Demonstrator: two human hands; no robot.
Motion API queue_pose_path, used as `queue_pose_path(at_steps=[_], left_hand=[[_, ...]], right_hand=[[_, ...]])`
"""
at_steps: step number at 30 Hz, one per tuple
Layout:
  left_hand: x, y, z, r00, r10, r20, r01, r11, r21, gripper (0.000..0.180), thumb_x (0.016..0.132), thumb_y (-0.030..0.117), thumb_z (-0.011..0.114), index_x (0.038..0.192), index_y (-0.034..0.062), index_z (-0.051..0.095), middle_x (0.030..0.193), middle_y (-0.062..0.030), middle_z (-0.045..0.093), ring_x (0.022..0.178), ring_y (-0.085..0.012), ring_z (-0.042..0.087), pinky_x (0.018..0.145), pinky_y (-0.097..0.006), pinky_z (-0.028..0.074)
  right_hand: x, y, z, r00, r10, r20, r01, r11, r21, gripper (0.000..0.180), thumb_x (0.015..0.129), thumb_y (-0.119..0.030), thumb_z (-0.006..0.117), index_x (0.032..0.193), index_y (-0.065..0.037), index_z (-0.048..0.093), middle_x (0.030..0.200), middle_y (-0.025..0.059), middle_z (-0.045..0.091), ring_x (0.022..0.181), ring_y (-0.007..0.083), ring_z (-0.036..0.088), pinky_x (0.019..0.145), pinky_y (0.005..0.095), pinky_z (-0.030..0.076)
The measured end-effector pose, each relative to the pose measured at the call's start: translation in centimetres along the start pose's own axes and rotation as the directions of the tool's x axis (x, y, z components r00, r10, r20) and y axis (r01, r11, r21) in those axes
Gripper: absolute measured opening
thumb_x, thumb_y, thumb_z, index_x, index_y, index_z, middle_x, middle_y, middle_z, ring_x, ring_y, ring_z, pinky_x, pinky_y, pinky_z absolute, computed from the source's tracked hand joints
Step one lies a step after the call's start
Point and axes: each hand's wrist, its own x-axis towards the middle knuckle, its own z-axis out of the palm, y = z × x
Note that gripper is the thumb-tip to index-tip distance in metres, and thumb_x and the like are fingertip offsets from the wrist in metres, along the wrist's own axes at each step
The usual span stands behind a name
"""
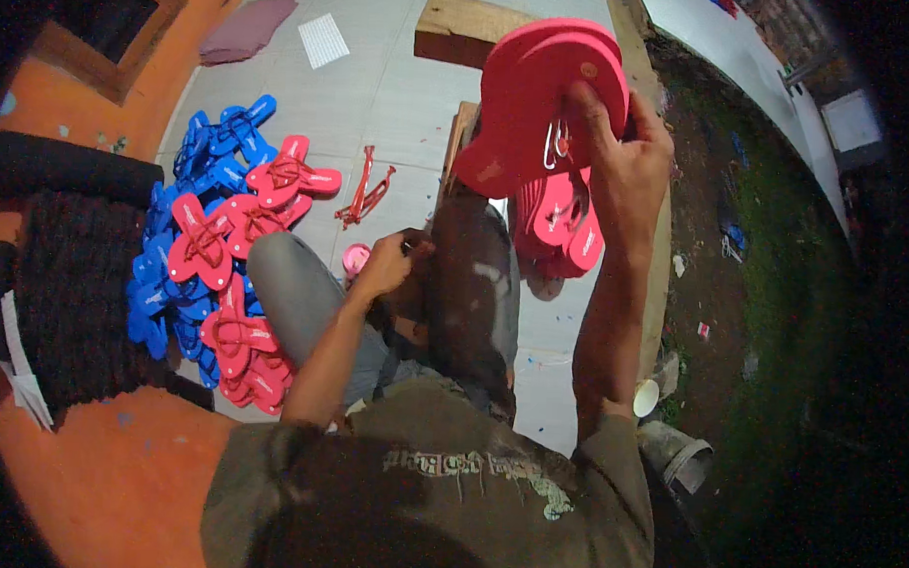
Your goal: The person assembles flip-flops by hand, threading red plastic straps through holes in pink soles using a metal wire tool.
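Red flip-flop sole [541, 97], raised at upper centre, in right hand [624, 150].

Right fingers curl over the sole's edge beside a metal hook [557, 142]; more red sandals [562, 223] sit below. Left hand [387, 264], fingers pinched closed on something too small to tell, rests at the knee. Loose red straps [366, 191] on grey floor [381, 91]; pile of blue and red flip-flops [220, 256] at left.

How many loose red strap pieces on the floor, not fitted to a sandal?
1 visible: a red strap piece lying on the grey floor, just right of the pile of red and blue sandals. More may be hidden under the pile.
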Motion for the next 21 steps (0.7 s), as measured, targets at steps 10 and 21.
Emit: queue_pose_path(at_steps=[10, 21], left_hand=[[4.8, 25.0, -2.9, 0.512, 0.731, -0.450, -0.747, 0.638, 0.187, 0.035, 0.086, 0.033, 0.050, 0.100, 0.0018, 0.056, 0.093, -0.0071, 0.058, 0.087, -0.0144, 0.054, 0.077, -0.027, 0.042], [5.8, 27.3, -1.2, 0.706, 0.546, -0.450, -0.662, 0.735, -0.146, 0.031, 0.082, 0.033, 0.055, 0.088, 0.0027, 0.058, 0.074, -0.0150, 0.060, 0.069, -0.0271, 0.060, 0.063, -0.033, 0.046]], right_hand=[[-0.9, 1.5, -2.2, 0.973, 0.024, 0.229, -0.110, 0.922, 0.370, 0.026, 0.074, -0.009, 0.059, 0.098, 0.002, 0.057, 0.083, 0.0066, 0.062, 0.071, 0.0132, 0.059, 0.062, 0.0245, 0.049], [-2.5, -2.2, -1.2, 0.995, 0.063, 0.081, -0.087, 0.932, 0.351, 0.019, 0.080, -0.012, 0.056, 0.091, 0.004, 0.056, 0.081, 0.0068, 0.061, 0.069, 0.0120, 0.056, 0.063, 0.0257, 0.045]])
